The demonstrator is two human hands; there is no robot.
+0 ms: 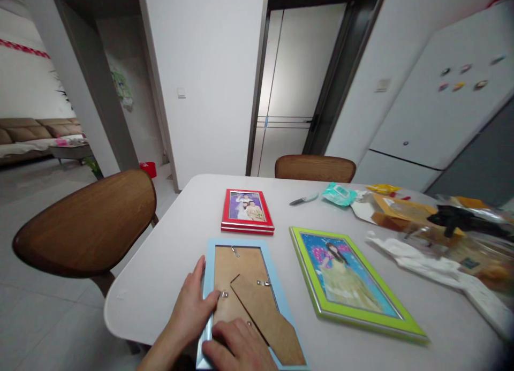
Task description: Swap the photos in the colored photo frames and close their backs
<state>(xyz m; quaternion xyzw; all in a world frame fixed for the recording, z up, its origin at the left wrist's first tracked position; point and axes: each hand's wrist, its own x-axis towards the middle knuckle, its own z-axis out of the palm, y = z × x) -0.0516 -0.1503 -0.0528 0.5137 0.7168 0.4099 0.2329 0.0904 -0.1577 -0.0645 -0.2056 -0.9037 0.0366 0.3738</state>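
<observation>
A light blue picture frame (277, 293) lies face down on the table, its brown backing board (225, 264) showing. Small metal clips sit along the backing's edges, and a stand leg (265, 317) lies slanted across it. My left hand (190, 304) rests along the frame's left side, fingers stretched out, thumb near a metal clip (224, 294). At the near left corner, my right hand (241, 347) lies over the frame and backing with bent fingers; whether it pinches anything there is hidden.
Two stacked red picture frames (247, 213) lie beyond; a green picture frame (357, 280) lies to the right. Farther back are a knife (304, 199) and a teal wipes packet (338, 194). Bags and packaging (425, 226) crowd the right side. Wooden chairs (92, 226) stand around the table (176, 237).
</observation>
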